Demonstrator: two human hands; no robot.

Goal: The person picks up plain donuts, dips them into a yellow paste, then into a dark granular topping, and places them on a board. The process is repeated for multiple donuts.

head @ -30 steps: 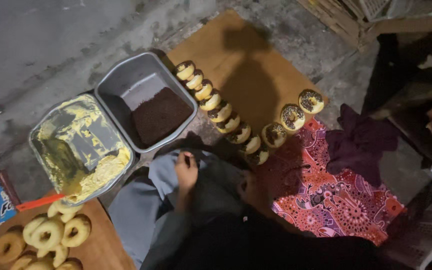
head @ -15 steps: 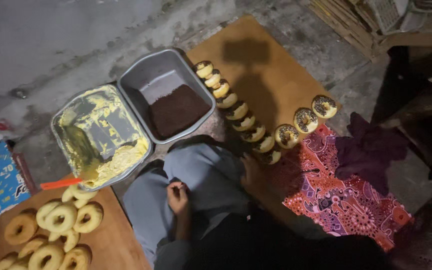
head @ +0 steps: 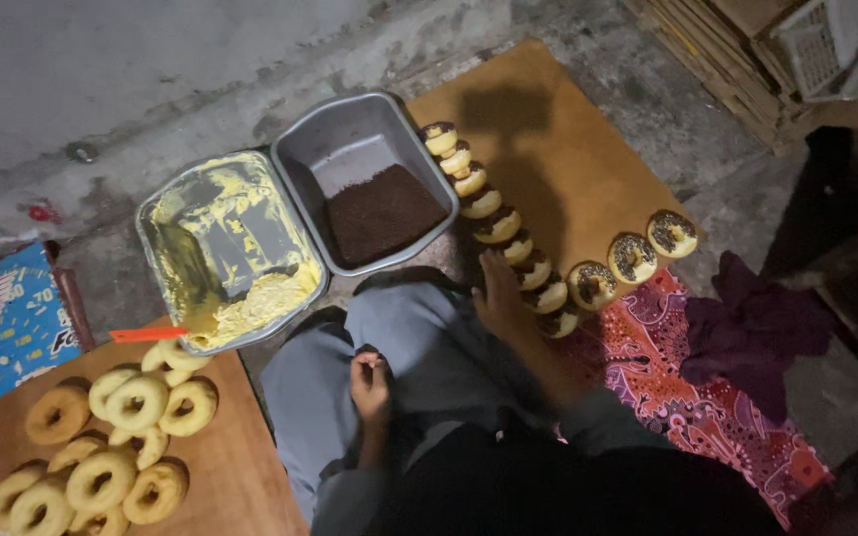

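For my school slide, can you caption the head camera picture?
Right hand beside a row of sprinkle-topped doughnuts; left hand on the lap, plain doughnuts waiting.

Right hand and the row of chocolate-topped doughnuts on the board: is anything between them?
Nothing visible. The right hand lies at the near end of the doughnut row, fingers by the closest ones; whether it touches them I cannot tell. The tray of chocolate sprinkles sits beside the row, not between. The left hand rests on the lap.

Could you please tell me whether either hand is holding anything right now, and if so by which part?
Neither clearly. The left hand rests closed on the grey trouser leg; the right hand lies flat beside the coated doughnuts.
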